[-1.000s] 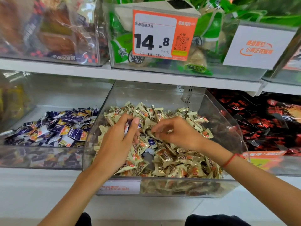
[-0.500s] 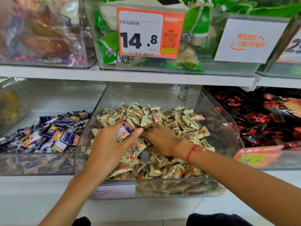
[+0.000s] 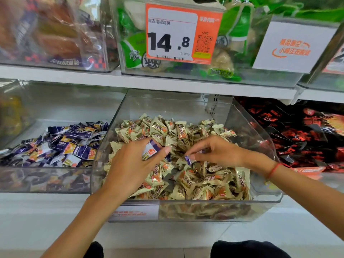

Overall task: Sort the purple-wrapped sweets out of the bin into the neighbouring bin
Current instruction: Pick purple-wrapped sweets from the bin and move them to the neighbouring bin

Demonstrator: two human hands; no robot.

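Note:
A clear plastic bin [image 3: 264,138] in the middle holds a heap of gold-wrapped sweets [image 3: 197,175]. My left hand [image 3: 130,164] hovers over its left part and grips a purple-and-white wrapped sweet [image 3: 151,149] between thumb and fingers. My right hand [image 3: 219,151] is over the heap's middle and pinches another purple-wrapped sweet [image 3: 189,159] by its end, just above the gold ones. The neighbouring bin [image 3: 46,179] on the left holds a pile of purple-wrapped sweets [image 3: 61,144].
A white shelf [image 3: 167,84] runs above the bins, carrying clear boxes of packaged snacks and an orange price tag [image 3: 181,33]. Dark red packets [image 3: 297,133] fill the bin to the right. A white ledge [image 3: 46,220] runs along the front.
My right hand has risen out of the heap with a purple sweet pinched in its fingers. My left hand keeps hold of its purple sweet and has stayed over the bin's left side.

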